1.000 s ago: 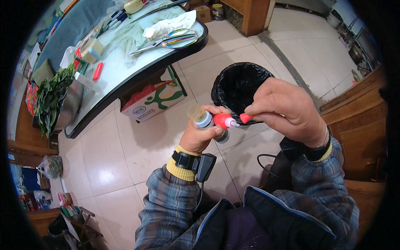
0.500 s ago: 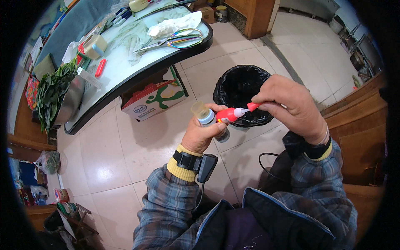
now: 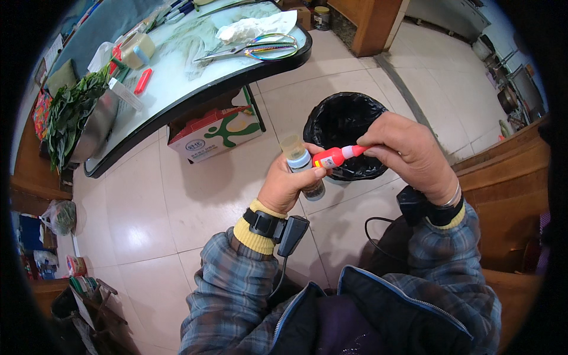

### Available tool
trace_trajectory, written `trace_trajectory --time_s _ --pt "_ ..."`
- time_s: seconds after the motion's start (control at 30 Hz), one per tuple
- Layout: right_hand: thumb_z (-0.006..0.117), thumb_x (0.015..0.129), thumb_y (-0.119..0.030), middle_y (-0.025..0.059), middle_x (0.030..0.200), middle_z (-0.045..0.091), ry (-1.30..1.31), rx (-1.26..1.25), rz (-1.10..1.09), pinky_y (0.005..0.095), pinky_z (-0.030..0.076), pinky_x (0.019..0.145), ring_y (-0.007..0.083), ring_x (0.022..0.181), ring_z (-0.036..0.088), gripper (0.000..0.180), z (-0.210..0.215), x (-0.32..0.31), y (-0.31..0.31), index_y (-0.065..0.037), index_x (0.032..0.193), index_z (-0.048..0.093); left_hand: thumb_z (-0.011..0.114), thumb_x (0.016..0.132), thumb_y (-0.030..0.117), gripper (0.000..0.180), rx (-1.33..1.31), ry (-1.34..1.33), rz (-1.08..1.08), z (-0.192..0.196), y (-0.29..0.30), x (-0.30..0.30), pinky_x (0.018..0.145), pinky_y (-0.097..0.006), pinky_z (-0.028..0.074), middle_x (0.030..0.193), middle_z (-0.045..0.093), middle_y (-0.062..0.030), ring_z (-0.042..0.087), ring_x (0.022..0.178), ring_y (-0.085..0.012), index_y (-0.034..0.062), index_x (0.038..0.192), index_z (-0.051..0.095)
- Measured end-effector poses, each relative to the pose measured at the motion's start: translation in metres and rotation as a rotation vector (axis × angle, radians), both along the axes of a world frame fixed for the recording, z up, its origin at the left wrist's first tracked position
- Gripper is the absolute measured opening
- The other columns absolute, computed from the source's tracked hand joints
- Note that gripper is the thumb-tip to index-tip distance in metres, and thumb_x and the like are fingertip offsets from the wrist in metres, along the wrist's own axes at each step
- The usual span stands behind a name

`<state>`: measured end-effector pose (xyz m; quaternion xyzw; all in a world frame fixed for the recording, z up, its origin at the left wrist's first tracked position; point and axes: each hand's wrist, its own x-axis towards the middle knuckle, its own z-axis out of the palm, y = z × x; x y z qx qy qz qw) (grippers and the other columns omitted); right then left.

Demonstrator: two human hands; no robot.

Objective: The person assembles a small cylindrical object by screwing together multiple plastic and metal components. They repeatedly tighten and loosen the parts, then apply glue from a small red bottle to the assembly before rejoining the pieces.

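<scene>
My left hand (image 3: 284, 184) is closed around two things at once. One is a small clear bottle (image 3: 300, 164) with a pale blue collar, dark contents and a yellowish translucent top. The other is a red squeeze bottle (image 3: 327, 158) with a white neck, like a glue bottle, pointing right. Between thumb and fingertips, my right hand (image 3: 411, 151) pinches a red pointed cap (image 3: 357, 151), which sits over the red bottle's nozzle against the white neck. Both hands are held in front of a bin (image 3: 338, 109) lined with a black bag.
A glass-topped table (image 3: 177, 77) at upper left bears scissors (image 3: 272, 48), crumpled tissue (image 3: 257, 26), a tape roll (image 3: 138, 49), a red stick-shaped item (image 3: 142, 81) and a metal bowl of leafy greens (image 3: 94, 127). Beneath it sits a carton (image 3: 216, 136). Wooden cabinets (image 3: 503, 189) stand at right.
My right hand has brought the red cap down over the nozzle, closing the gap to the white neck. The view has shifted slightly.
</scene>
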<state>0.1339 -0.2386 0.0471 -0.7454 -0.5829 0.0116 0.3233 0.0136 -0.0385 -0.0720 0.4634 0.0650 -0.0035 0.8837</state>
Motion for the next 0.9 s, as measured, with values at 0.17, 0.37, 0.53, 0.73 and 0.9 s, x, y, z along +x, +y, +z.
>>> trace_trajectory --time_s 0.17,0.37,0.53,0.73,0.9 --pt "0.068 0.084 -0.005 0.0092 0.086 0.062 -0.042 0.002 -0.047 0.0333 0.05 0.068 0.0248 0.078 0.061 0.011 -0.003 0.0015 0.001 -0.003 0.095 0.067 0.076 0.078 0.013 0.041 0.017 0.021 -0.003 0.0016 0.001 -0.0006 0.07 -0.026 0.05 0.094 0.068 -0.0101 0.066 0.085 -0.0167 0.0021 0.114 0.06" --pt "0.069 0.083 -0.006 0.0101 0.083 0.061 -0.034 0.005 -0.067 0.0338 0.05 0.067 0.0267 0.076 0.06 0.012 -0.0068 0.0034 0.0008 -0.003 0.094 0.066 0.076 0.078 0.013 0.038 0.092 0.009 -0.009 0.0027 0.0028 -0.0005 0.073 -0.028 0.05 0.093 0.068 -0.0087 0.066 0.085 -0.0163 0.0025 0.111 0.061" --pt "0.068 0.084 -0.007 0.01 0.084 0.061 -0.07 -0.022 -0.063 0.0338 0.05 0.067 0.0266 0.075 0.06 0.011 -0.0062 0.0049 0.0003 -0.003 0.094 0.066 0.075 0.078 0.012 0.036 0.079 0.015 0.007 0.0034 0.0017 -0.0007 0.078 -0.03 0.052 0.095 0.068 -0.0084 0.066 0.086 -0.017 0.0022 0.11 0.062" --pt "0.068 0.085 -0.006 0.0106 0.084 0.062 -0.035 -0.027 -0.051 0.0323 0.05 0.067 0.0245 0.075 0.061 0.012 -0.007 0.0051 -0.0003 -0.002 0.096 0.067 0.079 0.079 0.017 0.038 0.068 -0.03 0.043 0.0023 -0.0024 0.0003 0.061 -0.022 0.044 0.088 0.07 -0.0061 0.06 0.072 -0.0091 0.0041 0.11 0.063" --pt "0.065 0.088 -0.007 0.0102 0.081 0.061 -0.058 -0.079 -0.064 0.0313 0.049 0.065 0.0233 0.072 0.06 0.01 -0.007 0.0058 0.0006 -0.001 0.096 0.066 0.077 0.077 0.013 0.037 0.087 0.029 0.014 0.0034 -0.0001 -0.0009 0.079 -0.03 0.053 0.096 0.068 -0.0079 0.066 0.085 -0.0167 0.0019 0.109 0.063"
